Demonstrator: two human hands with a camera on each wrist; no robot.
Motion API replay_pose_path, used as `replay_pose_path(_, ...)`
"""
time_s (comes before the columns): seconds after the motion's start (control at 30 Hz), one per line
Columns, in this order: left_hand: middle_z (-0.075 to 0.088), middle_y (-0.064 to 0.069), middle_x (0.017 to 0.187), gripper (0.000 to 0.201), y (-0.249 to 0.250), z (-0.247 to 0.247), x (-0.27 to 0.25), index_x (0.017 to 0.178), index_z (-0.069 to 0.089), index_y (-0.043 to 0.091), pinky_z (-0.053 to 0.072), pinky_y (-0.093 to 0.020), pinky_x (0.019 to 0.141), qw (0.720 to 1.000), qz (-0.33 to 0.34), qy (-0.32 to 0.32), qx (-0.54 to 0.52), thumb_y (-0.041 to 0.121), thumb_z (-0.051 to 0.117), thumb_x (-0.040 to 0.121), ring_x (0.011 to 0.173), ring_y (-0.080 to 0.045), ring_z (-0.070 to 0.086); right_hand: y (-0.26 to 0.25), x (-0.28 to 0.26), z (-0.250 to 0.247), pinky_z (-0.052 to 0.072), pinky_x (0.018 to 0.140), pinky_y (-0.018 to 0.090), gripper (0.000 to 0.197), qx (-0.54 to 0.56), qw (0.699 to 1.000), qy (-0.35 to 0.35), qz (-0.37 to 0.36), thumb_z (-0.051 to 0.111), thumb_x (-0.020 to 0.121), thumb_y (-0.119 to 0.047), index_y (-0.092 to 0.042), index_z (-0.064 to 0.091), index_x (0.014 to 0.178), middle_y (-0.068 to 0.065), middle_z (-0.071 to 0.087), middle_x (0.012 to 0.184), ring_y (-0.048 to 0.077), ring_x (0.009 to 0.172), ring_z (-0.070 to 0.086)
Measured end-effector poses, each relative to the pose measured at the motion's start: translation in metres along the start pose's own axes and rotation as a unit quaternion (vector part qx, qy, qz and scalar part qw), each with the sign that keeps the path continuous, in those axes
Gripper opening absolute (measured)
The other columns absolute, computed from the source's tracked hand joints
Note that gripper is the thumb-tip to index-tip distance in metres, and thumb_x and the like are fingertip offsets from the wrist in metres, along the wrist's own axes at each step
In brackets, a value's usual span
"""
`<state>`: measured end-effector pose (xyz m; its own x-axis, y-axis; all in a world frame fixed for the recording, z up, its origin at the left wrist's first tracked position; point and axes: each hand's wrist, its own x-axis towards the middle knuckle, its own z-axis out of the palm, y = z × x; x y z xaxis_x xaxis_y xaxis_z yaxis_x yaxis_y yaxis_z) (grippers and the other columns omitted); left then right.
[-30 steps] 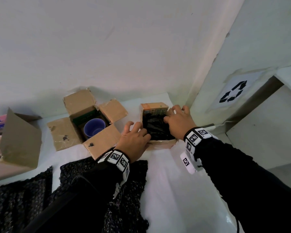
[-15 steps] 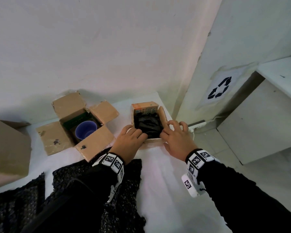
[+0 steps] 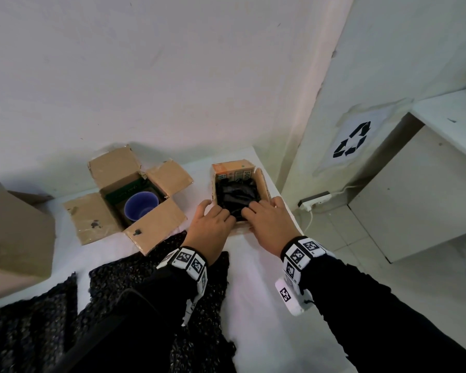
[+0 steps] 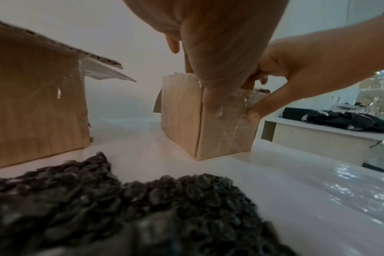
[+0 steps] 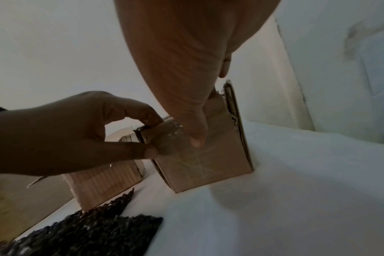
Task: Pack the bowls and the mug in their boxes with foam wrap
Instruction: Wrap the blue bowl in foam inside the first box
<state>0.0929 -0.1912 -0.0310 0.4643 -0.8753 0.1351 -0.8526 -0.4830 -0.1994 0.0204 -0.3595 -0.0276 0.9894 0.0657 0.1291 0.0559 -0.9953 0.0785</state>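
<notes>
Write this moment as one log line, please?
step: closing small box | left hand: grips near edge | right hand: grips near edge | contents: black foam wrap | blue mug: unwrapped in open box

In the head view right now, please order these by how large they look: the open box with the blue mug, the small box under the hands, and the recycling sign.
1. Open box with the blue mug, flaps spread.
2. Small box under the hands, partly covered by the left hand and right hand.
3. Recycling sign; it stands farther away, so this last ranking is unsure.
</notes>
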Motion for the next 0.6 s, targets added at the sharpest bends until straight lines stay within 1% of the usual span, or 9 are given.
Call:
replay_pose_path(0.07, 0.059, 0.008, 0.084, 0.029, -0.003, 0.002, -0.002, 0.089, 0.062, 0.024, 0.019, -0.046, 0.11, 1.0, 0.012, 0.005, 0.0, 0.01, 0.053, 0.065, 0.089, -0.019, 0.058, -0.002, 0.001, 0.002, 0.024, 0.069, 0.036, 0.024, 0.013, 1.0, -0.013, -0.008, 0.041, 0.072, -0.011, -0.024, 0.061, 0.076, -0.007, 0.06, 0.069, 0.019, 0.066, 0.057)
replay_pose_path(0.17, 0.06, 0.007, 0.088, 0.03, 0.002, -0.002, -0.006, 0.087, 0.062, 0.024, 0.02, -0.052, 0.109, 1.0, -0.006, 0.01, 0.015, 0.009, 0.047, 0.066, 0.101, -0.022, 0.054, -0.002, 0.001, 0.004, 0.024, 0.071, 0.036, 0.014, 0.012, 0.998, -0.051, 0.019, 0.064, 0.067, -0.012, -0.025, 0.064, 0.07, -0.007, 0.061, 0.066, 0.021, 0.071, 0.056)
replay_pose_path(0.23, 0.058, 0.004, 0.098, 0.033, 0.006, -0.006, -0.01, 0.087, 0.064, 0.025, 0.023, -0.052, 0.102, 0.999, -0.043, 0.009, 0.031, 0.01, 0.044, 0.065, 0.112, -0.028, 0.045, -0.003, 0.003, 0.001, 0.023, 0.075, 0.038, 0.008, 0.014, 0.995, -0.094, 0.02, 0.065, 0.074, -0.019, -0.025, 0.068, 0.078, -0.004, 0.064, 0.077, 0.023, 0.082, 0.054)
replay_pose_path(0.3, 0.057, 0.002, 0.103, 0.036, 0.004, -0.007, -0.014, 0.086, 0.065, 0.025, 0.024, -0.051, 0.098, 0.997, -0.069, 0.003, 0.038, 0.009, 0.044, 0.063, 0.115, -0.029, 0.039, -0.006, 0.007, -0.008, 0.022, 0.08, 0.04, 0.017, 0.036, 0.99, -0.137, 0.003, 0.054, 0.086, -0.026, -0.024, 0.07, 0.09, -0.001, 0.064, 0.089, 0.024, 0.091, 0.053)
replay_pose_path(0.33, 0.058, 0.003, 0.104, 0.038, 0.0, -0.007, -0.015, 0.087, 0.066, 0.026, 0.024, -0.051, 0.097, 0.996, -0.076, -0.003, 0.038, 0.007, 0.045, 0.061, 0.116, -0.03, 0.038, -0.006, 0.01, -0.015, 0.024, 0.083, 0.04, 0.021, 0.055, 0.985, -0.161, -0.01, 0.05, 0.089, -0.03, -0.024, 0.07, 0.094, -0.002, 0.064, 0.091, 0.023, 0.092, 0.053)
replay_pose_path(0.4, 0.06, 0.005, 0.106, 0.039, -0.012, -0.005, -0.014, 0.09, 0.067, 0.027, 0.024, -0.052, 0.096, 0.996, -0.085, -0.021, 0.035, 0.006, 0.053, 0.06, 0.119, -0.03, 0.037, -0.008, 0.018, -0.033, 0.039, 0.083, 0.036, 0.022, 0.149, 0.967, -0.204, -0.011, 0.051, 0.088, -0.033, -0.025, 0.07, 0.096, -0.004, 0.067, 0.091, 0.018, 0.088, 0.059)
replay_pose_path(0.47, 0.061, 0.008, 0.108, 0.03, -0.02, -0.004, -0.012, 0.093, 0.068, 0.026, 0.025, -0.052, 0.095, 0.995, -0.087, -0.035, 0.033, 0.014, 0.062, 0.066, 0.122, -0.029, 0.038, -0.004, 0.031, -0.043, 0.049, 0.079, 0.034, 0.022, 0.23, 0.959, -0.168, 0.011, 0.055, 0.085, -0.03, -0.026, 0.07, 0.1, -0.004, 0.066, 0.097, 0.017, 0.09, 0.06)
replay_pose_path(0.53, 0.062, 0.006, 0.111, 0.024, -0.022, -0.004, -0.009, 0.096, 0.068, 0.023, 0.028, -0.05, 0.094, 0.996, -0.083, -0.036, 0.018, 0.025, 0.062, 0.074, 0.122, -0.029, 0.04, 0.002, 0.048, -0.046, 0.047, 0.088, 0.036, 0.028, 0.2, 0.973, -0.112, 0.019, 0.053, 0.083, -0.022, -0.023, 0.065, 0.108, -0.001, 0.061, 0.11, 0.02, 0.1, 0.056)
replay_pose_path(0.6, 0.062, 0.003, 0.114, 0.03, -0.02, -0.002, -0.007, 0.104, 0.064, 0.02, 0.03, -0.048, 0.093, 0.995, -0.089, -0.034, 0.0, 0.03, 0.06, 0.075, 0.119, -0.029, 0.043, 0.008, 0.062, -0.045, 0.044, 0.093, 0.038, 0.035, 0.133, 0.982, -0.128, 0.027, 0.051, 0.083, -0.015, -0.017, 0.059, 0.117, 0.003, 0.058, 0.118, 0.024, 0.107, 0.054)
